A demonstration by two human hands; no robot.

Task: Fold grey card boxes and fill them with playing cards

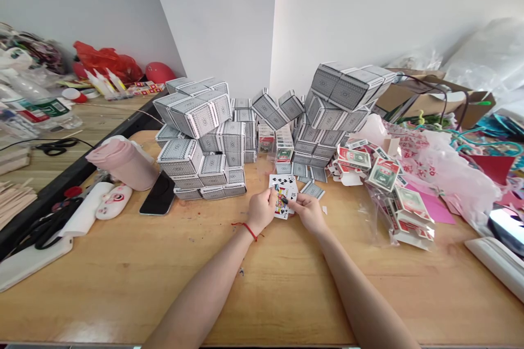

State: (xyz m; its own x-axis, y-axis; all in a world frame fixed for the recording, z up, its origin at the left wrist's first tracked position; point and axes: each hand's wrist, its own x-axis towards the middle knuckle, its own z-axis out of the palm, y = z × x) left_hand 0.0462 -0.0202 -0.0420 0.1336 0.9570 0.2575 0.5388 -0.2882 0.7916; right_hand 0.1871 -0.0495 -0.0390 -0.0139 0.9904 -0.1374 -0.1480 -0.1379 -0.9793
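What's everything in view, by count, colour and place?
playing cards: few, white-faced, in both hands
loose cards: several, grey-backed, beyond the hands
blocks: many, grey-patterned, stacked mid-table
card boxes: many, red-green-white, mainly right
phone: one, black, left
cup: one, pink, left
scissors: one pair, black, far left
bottles: several, clear, far left
tubes: few, white, back left
bag: one, red, back left
pale bags: several, whitish, right
sheet: one, pink, right
case: one, white, right edge
cardboard: count unclear, brown, back right
wall: one, pale, back
table: one, light brown, underneath
smaller clutter: uncounted, mixed colours, edges
left hand: one, red-braceleted, at cards
right hand: one, bare, at cards
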